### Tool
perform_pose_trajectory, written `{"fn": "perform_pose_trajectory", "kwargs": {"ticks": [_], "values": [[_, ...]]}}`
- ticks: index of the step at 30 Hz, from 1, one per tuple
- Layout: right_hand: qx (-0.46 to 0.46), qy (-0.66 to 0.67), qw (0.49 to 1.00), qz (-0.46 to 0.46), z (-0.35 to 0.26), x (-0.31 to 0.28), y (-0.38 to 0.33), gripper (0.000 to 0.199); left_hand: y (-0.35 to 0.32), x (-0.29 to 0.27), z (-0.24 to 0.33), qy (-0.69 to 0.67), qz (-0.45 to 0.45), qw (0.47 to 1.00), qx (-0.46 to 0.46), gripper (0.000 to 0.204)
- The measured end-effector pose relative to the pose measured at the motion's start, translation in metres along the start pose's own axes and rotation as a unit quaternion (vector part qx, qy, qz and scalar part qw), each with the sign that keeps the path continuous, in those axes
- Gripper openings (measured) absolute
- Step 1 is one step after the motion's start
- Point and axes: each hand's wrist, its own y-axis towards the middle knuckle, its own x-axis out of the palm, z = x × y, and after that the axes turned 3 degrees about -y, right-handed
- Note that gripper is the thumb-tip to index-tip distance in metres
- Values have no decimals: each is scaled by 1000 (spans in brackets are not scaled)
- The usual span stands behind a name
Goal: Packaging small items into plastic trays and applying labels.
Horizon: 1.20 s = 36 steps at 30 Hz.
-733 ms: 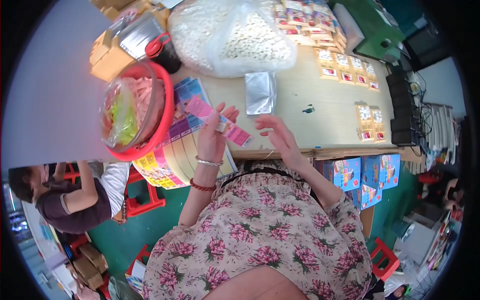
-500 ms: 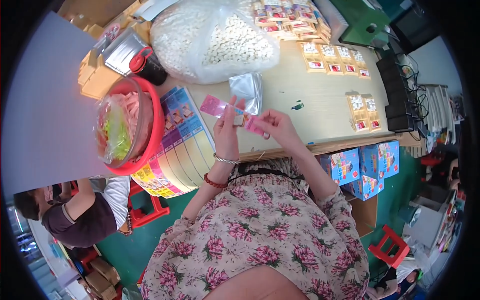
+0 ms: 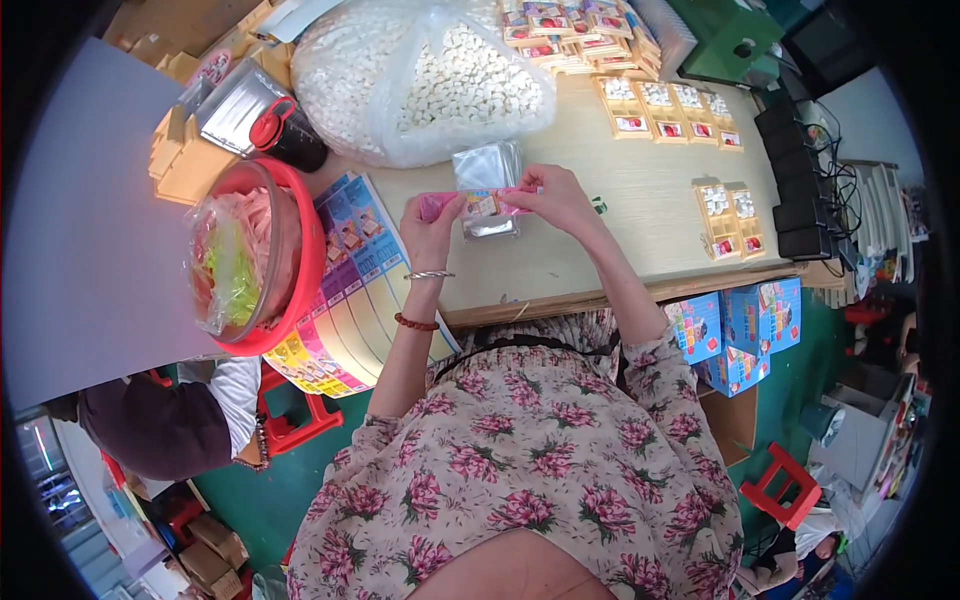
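Pinched at its left end by the left hand (image 3: 432,232), thumb and fingertips closed on it; pinched at its right end by the right hand (image 3: 560,200), fingers curled tight the same way. Between the two, a pink card (image 3: 470,205), stretched flat and level above the table (image 3: 620,250), near the middle of its near edge and just in front of a stack of silver foil pouches (image 3: 487,170).

Probably best handled by the ends only, with light and even tension, so as not to crease or tear the card. Best held square and low over the table, close to the pouches, with the printed face in plain sight.

At the far edge, a large clear plastic bag (image 3: 430,70), bulging with small white pieces. At the left edge, a red basin (image 3: 305,265), holding a clear bag of pink and green stuff, resting on a fan of printed sheets (image 3: 350,290). Beside it, toward the far left corner, a black jug with a red lid (image 3: 290,135); contents hidden. Along the far right, rows of filled cards (image 3: 650,100). Below the right end of the near edge, blue boxes (image 3: 740,325), closed.
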Motion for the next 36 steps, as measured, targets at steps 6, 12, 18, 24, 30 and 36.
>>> {"fn": "perform_pose_trajectory", "kwargs": {"ticks": [6, 12, 18, 24, 30, 36], "values": [[21, -92, 995, 10, -5, 4, 6, 40, 11, 4, -36, 37, 28, 999, 4, 27], [2, 4, 1000, 12, -12, -2, -7, 40, -1, 4, -4, -74, 7, 997, -27, 26], [-8, 83, 996, 6, -3, 3, -6, 43, -4, 0, -12, -48, 9, 998, 30, 20], [15, -48, 999, -11, 5, 6, 14, 43, -6, 5, -8, -85, -4, 996, -19, 14], [6, -106, 994, 18, -7, -7, 9, 42, -7, 16, 6, -140, -21, 990, -20, 19], [-8, -57, 998, -12, 0, -11, 9, 41, -5, 26, -12, -107, 29, 993, 28, 17]]}}
